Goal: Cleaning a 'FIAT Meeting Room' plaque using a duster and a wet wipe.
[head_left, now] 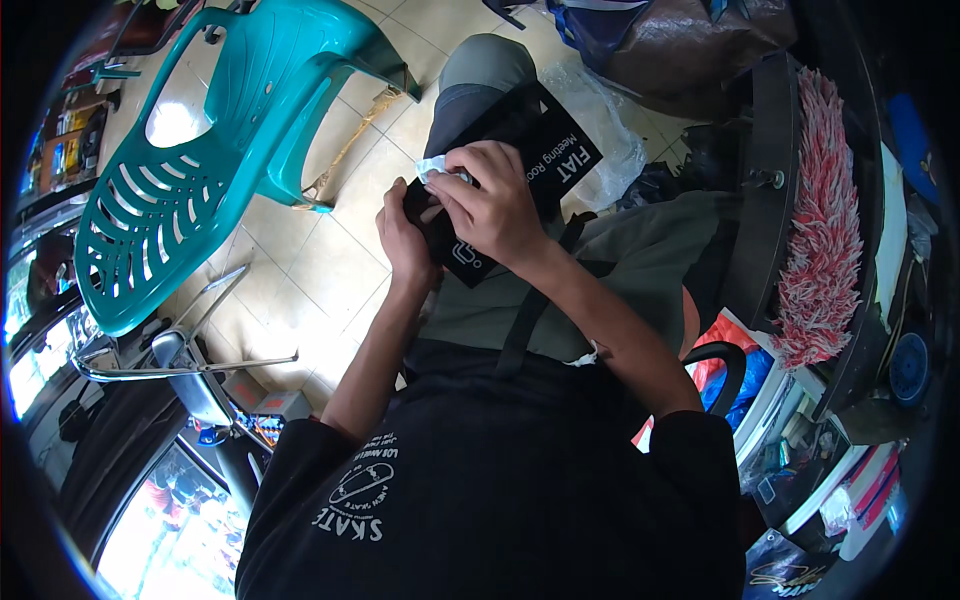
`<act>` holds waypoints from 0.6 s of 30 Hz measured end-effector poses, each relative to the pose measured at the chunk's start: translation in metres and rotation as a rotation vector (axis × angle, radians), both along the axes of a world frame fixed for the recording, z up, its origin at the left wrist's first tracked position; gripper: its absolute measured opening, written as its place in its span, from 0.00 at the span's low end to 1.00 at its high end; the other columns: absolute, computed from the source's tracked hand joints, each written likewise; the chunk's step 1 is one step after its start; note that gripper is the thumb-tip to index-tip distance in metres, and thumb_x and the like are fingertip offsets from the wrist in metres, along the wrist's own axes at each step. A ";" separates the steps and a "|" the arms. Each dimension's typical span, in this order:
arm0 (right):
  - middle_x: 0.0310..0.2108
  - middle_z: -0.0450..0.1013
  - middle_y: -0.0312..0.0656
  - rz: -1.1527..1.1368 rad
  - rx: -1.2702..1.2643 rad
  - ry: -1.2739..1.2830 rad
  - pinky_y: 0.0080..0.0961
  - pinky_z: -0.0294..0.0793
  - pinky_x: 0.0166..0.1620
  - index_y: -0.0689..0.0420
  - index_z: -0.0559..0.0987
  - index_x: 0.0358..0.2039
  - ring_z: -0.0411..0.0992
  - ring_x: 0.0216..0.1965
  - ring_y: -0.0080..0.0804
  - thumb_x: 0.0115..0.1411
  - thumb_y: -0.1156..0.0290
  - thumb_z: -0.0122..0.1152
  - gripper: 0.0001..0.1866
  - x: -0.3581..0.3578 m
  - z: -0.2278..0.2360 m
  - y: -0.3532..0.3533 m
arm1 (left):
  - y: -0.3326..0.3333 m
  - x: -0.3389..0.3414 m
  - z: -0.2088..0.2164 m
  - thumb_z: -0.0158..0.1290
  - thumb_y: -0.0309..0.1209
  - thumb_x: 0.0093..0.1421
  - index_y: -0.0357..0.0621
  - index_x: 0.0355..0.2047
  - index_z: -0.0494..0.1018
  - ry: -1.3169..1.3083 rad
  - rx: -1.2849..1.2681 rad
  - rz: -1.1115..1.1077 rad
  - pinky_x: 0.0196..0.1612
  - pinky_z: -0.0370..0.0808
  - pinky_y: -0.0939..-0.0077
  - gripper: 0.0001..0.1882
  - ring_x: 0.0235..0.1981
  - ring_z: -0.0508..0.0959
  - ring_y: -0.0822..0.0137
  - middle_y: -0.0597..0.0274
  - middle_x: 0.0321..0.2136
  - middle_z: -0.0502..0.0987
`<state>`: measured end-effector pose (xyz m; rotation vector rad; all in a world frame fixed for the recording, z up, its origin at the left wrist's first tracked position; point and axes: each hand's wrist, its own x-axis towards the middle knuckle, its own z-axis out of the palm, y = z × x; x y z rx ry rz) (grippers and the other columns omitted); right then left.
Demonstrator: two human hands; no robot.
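Observation:
A flat black sign plate (525, 125) with white lettering and a white pictogram lies slantwise over my lap. At its left edge, my left hand (405, 232) grips the plate, thumb upward and some fingers hidden behind it. My right hand (488, 198) lies over the middle of the plate and covers part of its face. Pinched between its fingertips is a small crumpled white wad (431, 167), cloth or tissue; I cannot make out which. The wad sits near the plate's upper left edge, close to my left thumb.
A green plastic chair (245, 120) stands to the left on the tiled floor (310, 250), with a metal-legged frame (190, 365) below it. Clear plastic wrap (600, 130) lies beyond the plate. At right, a red-and-white fluffy duster (820, 220) rests by a dark drawer cabinet (765, 150).

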<state>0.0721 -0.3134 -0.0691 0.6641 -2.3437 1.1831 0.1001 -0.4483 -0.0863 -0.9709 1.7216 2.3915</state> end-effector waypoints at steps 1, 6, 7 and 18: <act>0.34 0.71 0.35 -0.020 0.032 -0.025 0.36 0.64 0.48 0.53 0.82 0.30 0.70 0.41 0.35 0.50 0.74 0.67 0.06 -0.003 0.000 0.004 | 0.002 -0.001 0.003 0.40 0.41 0.68 0.27 0.36 0.74 0.000 0.003 -0.001 0.38 0.77 0.78 0.25 0.32 0.81 0.64 0.48 0.30 0.81; 0.33 0.72 0.33 -0.197 0.054 -0.077 0.33 0.63 0.41 0.54 0.84 0.33 0.69 0.37 0.35 0.55 0.70 0.65 0.05 -0.033 0.004 0.027 | 0.010 -0.002 0.021 0.38 0.42 0.68 0.25 0.38 0.73 0.051 0.090 -0.053 0.37 0.78 0.75 0.26 0.28 0.82 0.61 0.46 0.31 0.81; 0.34 0.71 0.36 -0.111 0.047 -0.105 0.33 0.64 0.41 0.56 0.83 0.35 0.69 0.37 0.36 0.55 0.71 0.64 0.07 -0.029 0.007 0.026 | 0.009 -0.002 0.019 0.37 0.42 0.68 0.24 0.39 0.73 0.061 0.079 -0.053 0.37 0.78 0.75 0.27 0.29 0.82 0.61 0.45 0.32 0.81; 0.40 0.72 0.42 0.043 0.063 -0.269 0.31 0.73 0.43 0.63 0.80 0.37 0.71 0.37 0.39 0.56 0.77 0.63 0.08 -0.026 0.020 0.028 | 0.012 -0.006 0.015 0.36 0.41 0.68 0.20 0.42 0.72 0.019 0.113 -0.041 0.42 0.78 0.73 0.28 0.35 0.82 0.57 0.41 0.34 0.80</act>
